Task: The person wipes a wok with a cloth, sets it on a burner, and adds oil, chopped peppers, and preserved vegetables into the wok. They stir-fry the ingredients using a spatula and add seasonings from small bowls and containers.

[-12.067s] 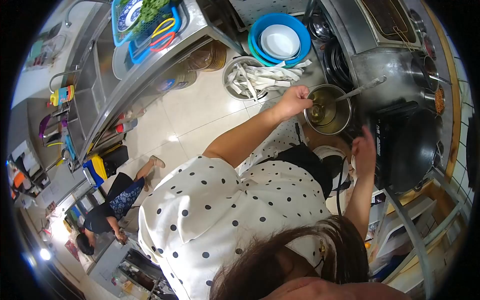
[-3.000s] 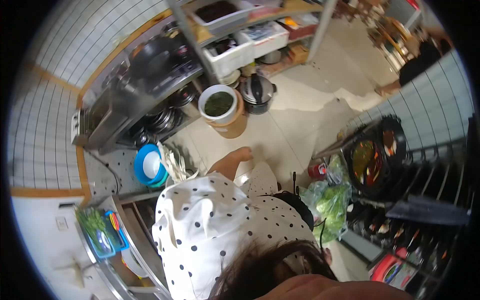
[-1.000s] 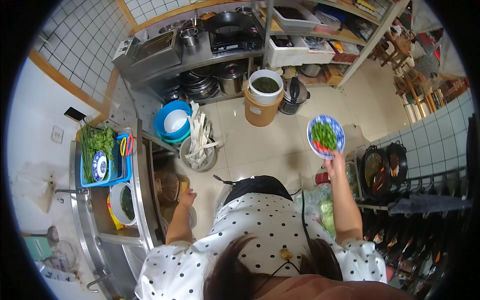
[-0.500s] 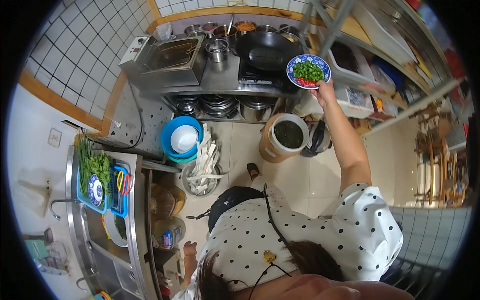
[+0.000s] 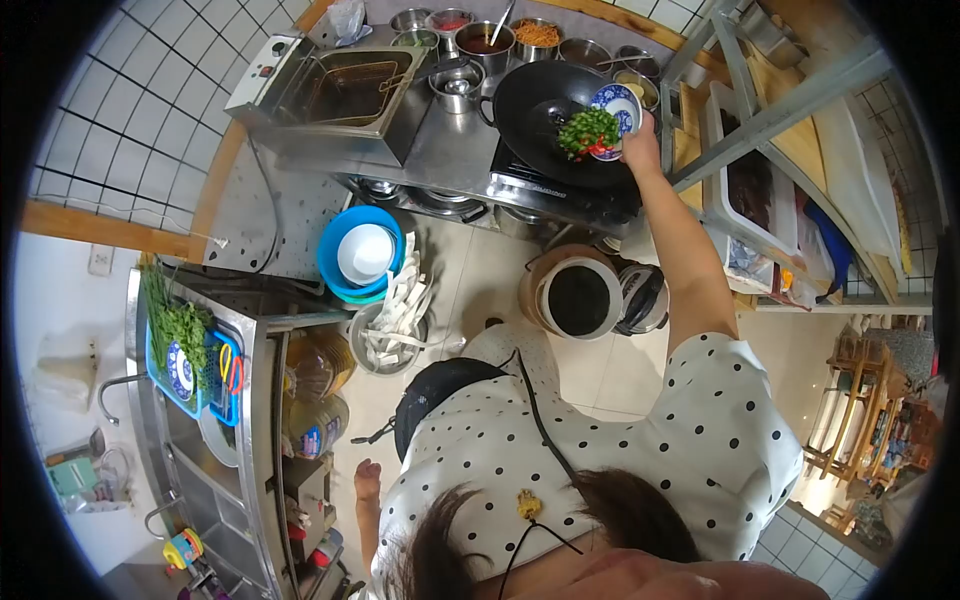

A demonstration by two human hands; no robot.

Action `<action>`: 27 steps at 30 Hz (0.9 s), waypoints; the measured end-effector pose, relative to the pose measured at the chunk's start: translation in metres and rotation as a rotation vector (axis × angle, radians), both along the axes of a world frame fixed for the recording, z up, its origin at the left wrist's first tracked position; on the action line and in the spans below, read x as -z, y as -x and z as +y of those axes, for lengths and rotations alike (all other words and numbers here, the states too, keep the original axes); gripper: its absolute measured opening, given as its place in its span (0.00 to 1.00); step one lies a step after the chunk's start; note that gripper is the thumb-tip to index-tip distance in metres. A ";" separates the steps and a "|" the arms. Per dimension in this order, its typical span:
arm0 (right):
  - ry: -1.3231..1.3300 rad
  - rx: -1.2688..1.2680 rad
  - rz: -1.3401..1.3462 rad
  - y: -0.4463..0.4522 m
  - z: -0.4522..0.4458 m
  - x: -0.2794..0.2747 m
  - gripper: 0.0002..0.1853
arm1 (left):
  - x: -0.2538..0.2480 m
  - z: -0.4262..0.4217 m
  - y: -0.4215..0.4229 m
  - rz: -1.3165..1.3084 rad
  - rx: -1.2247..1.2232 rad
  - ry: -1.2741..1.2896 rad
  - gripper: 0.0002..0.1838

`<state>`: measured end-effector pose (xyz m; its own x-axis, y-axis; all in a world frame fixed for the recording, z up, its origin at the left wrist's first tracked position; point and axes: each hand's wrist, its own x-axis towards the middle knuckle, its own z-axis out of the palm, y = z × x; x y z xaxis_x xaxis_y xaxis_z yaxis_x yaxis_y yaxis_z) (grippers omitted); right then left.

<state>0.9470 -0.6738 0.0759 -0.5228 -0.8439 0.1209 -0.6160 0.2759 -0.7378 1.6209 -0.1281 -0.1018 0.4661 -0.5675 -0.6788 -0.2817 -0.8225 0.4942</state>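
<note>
My right hand [image 5: 641, 146] grips a blue-and-white plate [image 5: 625, 105] by its rim. The plate is tipped steeply over a black wok [image 5: 528, 108] on a stove [image 5: 535, 188]. Chopped green and red pieces [image 5: 587, 131], which look like peppers, are sliding off the plate's lower left side above the wok. Their exact contact with the wok is unclear. Low at my side hangs my left hand [image 5: 368, 480], apart from the counters, with nothing visible in it and its fingers loosely apart.
Behind the wok stand metal pots [image 5: 485, 44] with food and ladles. A fryer [image 5: 352, 92] is left of it, a metal shelf frame [image 5: 775, 110] right. On the floor are a bucket [image 5: 580, 298], a blue basin [image 5: 332, 235] and a bowl of white strips [image 5: 395, 330].
The plate was nearly level right of the wok; now my right hand has brought it over the wok and tilted it, and the chopped pieces are spilling off. My body has moved nearer the stove.
</note>
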 end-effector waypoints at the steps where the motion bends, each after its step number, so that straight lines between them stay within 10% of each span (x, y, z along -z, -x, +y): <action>1: 0.060 -0.048 0.119 0.003 -0.002 0.002 0.29 | -0.001 -0.002 0.006 0.003 -0.013 0.022 0.24; 13: 0.345 -0.307 0.655 -0.014 0.016 -0.085 0.31 | 0.021 -0.035 0.006 0.017 0.074 0.126 0.24; 18: 0.528 -0.268 0.703 0.011 0.004 -0.039 0.31 | -0.004 -0.050 0.017 -0.043 0.256 0.085 0.24; 21: 0.373 -0.074 -0.452 0.010 0.011 -0.026 0.28 | 0.007 -0.036 0.010 -0.040 0.265 0.085 0.24; 27: 0.443 0.043 -1.366 -0.016 0.077 -0.015 0.12 | 0.041 -0.036 -0.038 0.131 0.309 -0.006 0.14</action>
<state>0.9632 -0.5965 0.0912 -0.4655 -0.8509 -0.2437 0.6346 -0.1289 -0.7620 1.6591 -0.1641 -0.1431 0.1810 -0.6640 -0.7255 -0.4525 -0.7112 0.5381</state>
